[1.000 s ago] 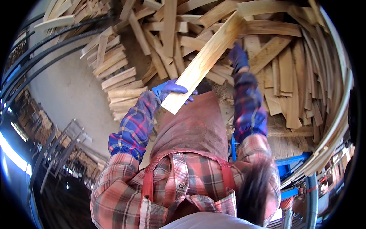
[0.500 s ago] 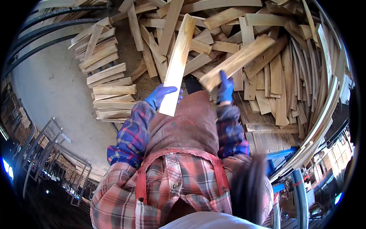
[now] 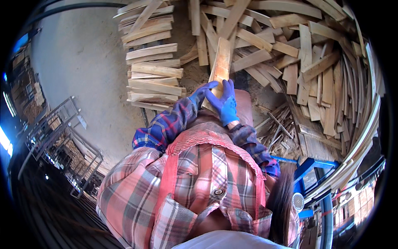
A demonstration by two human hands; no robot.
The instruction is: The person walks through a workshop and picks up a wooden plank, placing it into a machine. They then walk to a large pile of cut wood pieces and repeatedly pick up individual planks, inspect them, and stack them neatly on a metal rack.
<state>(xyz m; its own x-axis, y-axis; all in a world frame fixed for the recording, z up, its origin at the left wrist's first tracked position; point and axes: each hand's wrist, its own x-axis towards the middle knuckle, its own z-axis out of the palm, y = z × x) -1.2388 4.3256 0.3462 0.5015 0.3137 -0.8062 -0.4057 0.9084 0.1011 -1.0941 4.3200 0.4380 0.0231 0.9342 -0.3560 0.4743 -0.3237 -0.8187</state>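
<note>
While holding wooden board (image 3: 223, 56) by near end, with most of it stretching ahead of fingertips, pinches its left edge with left hand (image 3: 202, 93), thumb on top, other fingers mostly hidden. Spreads right hand (image 3: 226, 106) thumb and fingers in a V over near end. Could tip or drop, given long overhang past fingers. Might snag loose board pile (image 3: 251, 60), right of fingertips, if swung that way.
</note>
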